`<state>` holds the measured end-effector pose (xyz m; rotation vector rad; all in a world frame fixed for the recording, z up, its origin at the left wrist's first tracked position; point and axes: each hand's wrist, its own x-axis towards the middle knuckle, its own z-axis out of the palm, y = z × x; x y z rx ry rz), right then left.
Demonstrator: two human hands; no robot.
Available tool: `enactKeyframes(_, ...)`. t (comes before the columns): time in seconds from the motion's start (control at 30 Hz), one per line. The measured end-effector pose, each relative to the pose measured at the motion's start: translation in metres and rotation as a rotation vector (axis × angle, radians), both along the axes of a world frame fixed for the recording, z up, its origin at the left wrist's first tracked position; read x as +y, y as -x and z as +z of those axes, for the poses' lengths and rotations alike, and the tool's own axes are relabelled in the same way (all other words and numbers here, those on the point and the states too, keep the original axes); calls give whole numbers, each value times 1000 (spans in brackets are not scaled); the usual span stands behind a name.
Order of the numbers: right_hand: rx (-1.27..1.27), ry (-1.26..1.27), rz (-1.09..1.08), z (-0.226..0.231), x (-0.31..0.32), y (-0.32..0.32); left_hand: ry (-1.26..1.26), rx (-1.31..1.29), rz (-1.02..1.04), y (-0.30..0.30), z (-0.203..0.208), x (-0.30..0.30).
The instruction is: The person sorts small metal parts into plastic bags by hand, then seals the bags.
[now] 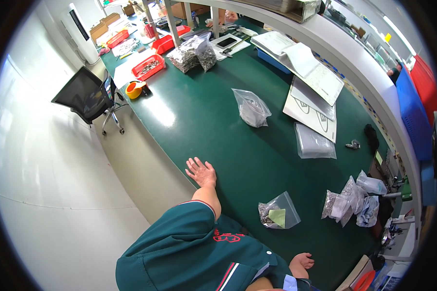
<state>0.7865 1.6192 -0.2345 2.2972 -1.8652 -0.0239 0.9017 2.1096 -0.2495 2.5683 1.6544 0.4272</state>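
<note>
My left hand (200, 171) lies on the green tabletop (199, 126) by its left edge, fingers spread and holding nothing. Low in the view, my right hand (303, 263) rests near the table's front, fingers loosely bent with nothing visible in them. Between the hands, a little to the right, lies a clear zip bag (290, 216) of small metal-looking parts with a yellow-green slip (277, 218). Neither hand touches it. Farther off sits another clear plastic bag (252, 112) with greyish contents I cannot make out.
Stacked papers and folders (311, 104) cover a blue tray at the right. Several filled bags (342, 201) lie at the right edge. Large bags of parts (185, 57), red trays (148, 67) and an orange tape dispenser (135, 89) stand farther back. A chair (85, 94) is left of the table.
</note>
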Motion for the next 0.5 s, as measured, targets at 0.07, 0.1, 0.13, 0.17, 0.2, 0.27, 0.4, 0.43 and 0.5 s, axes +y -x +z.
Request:
enactKeyframes(0.07,-5,-1,8,1,-1,-4,-2,6,3,0,0,0)
enactKeyframes(0.1,-6,-2,7,2,-2,-3,-5,7,-1,0,0,0)
enactKeyframes(0.13,-7,-4,5,3,-2,-3,-9,8,-5,0,1,0)
enactKeyframes(0.17,-8,-6,3,3,-2,-2,-8,9,-8,0,1,0)
enactKeyframes(0.2,-8,-9,1,3,-2,-1,-4,13,-3,0,1,1)
enactKeyframes(0.27,-7,-16,-3,2,-1,2,-1,20,-1,1,1,2)
enactKeyframes(0.4,-7,-31,-19,1,1,6,-8,21,-4,-1,-1,0)
enactKeyframes(0.43,-7,-36,-22,1,2,8,-3,23,-3,-1,-1,1)
enactKeyframes(0.5,-6,-44,-28,0,4,10,1,23,-3,0,-1,1)
